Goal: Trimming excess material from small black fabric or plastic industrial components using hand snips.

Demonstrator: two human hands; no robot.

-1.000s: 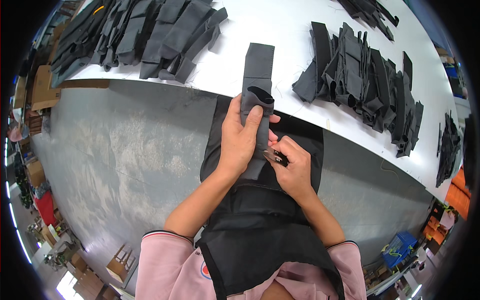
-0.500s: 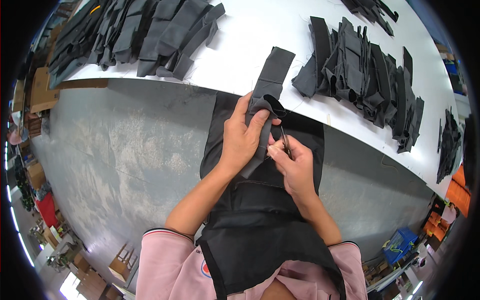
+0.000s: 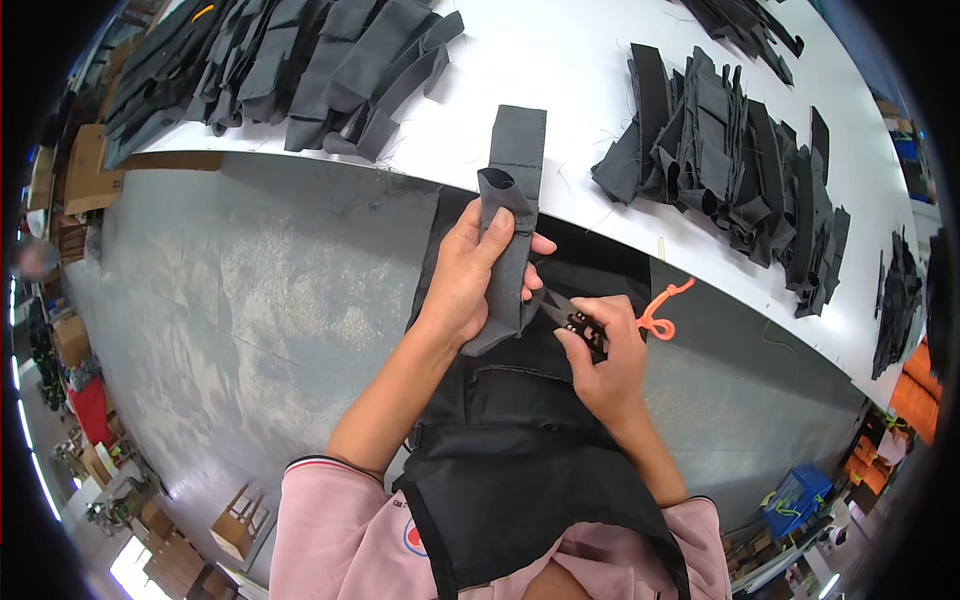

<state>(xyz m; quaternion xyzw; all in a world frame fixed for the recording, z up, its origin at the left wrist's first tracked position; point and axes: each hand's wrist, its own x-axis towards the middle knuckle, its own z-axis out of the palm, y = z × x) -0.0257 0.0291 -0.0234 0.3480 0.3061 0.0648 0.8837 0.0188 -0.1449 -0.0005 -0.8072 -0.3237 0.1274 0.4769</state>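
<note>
My left hand is closed around a dark grey sewn fabric strip, thumb on top and fingertips showing at its right edge. The strip has stitched seams and an open loop near its middle; its far end reaches over the table edge. In my right hand are small black thread snips, their blades pointing up and left at the strip's right edge beside my left fingertips. An orange cord extends to the right of my right hand. Whether the blades touch the fabric I cannot tell.
On the white table lies a row of dark strips at the left. Another heap of strips lies at the right, with further strips beyond it. A cardboard box and a blue crate stand around the floor.
The strip has turned more upright, its loop now facing left. My right hand has moved slightly right and down and turned, bringing the snips' handles and the orange cord into sight.
</note>
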